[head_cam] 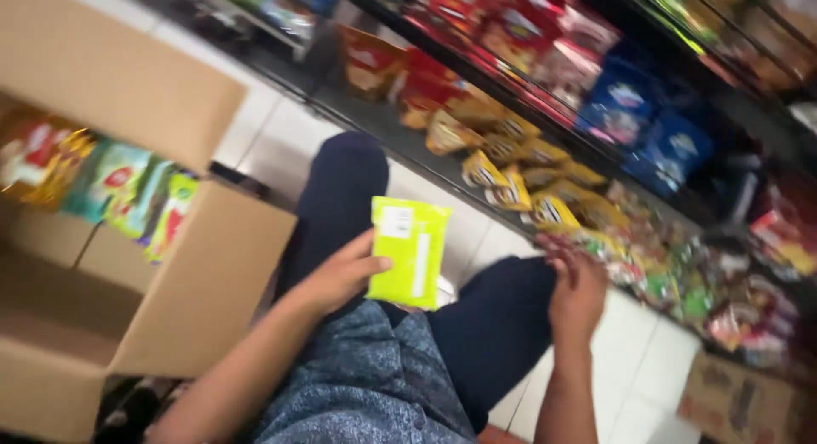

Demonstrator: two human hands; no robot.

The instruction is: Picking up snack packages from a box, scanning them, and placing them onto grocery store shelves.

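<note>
My left hand holds a flat lime-green packet with a white label, upright in front of my knees. My right hand reaches toward the bottom shelf row of yellow snack packets and touches the small packets at its edge; its fingers are blurred. I am crouched, with dark trouser legs showing between the two hands.
An open cardboard box at the left holds several colourful packets. Dark shelves full of red, blue and yellow snack bags run across the right. Another cardboard box sits at the bottom right on the white tiled floor.
</note>
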